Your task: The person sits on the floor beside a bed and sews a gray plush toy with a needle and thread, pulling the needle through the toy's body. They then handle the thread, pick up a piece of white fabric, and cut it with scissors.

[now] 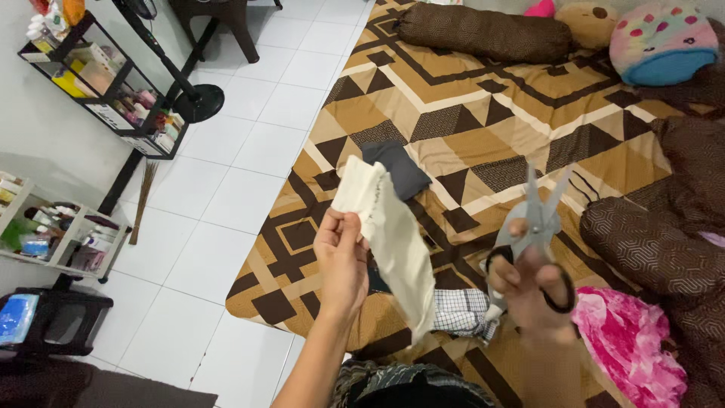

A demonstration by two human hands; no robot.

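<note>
View from above a bed (483, 113) with a brown geometric cover. The left hand (343, 261) is closed on one strip of cream cloth (389, 234), pinched at its upper edge so it hangs in the air over the bed's left edge. The right hand (532, 291), blurred, has its fingers closed through the black handles of one pair of scissors (536, 219), blades apart and pointing up. With the cloth dangling slack, a cut could wander, and the blades sit near the left thumb. On the cover: one dark grey cloth (396, 168), one checked cloth (462, 311), one pink cloth (630, 344)
</note>
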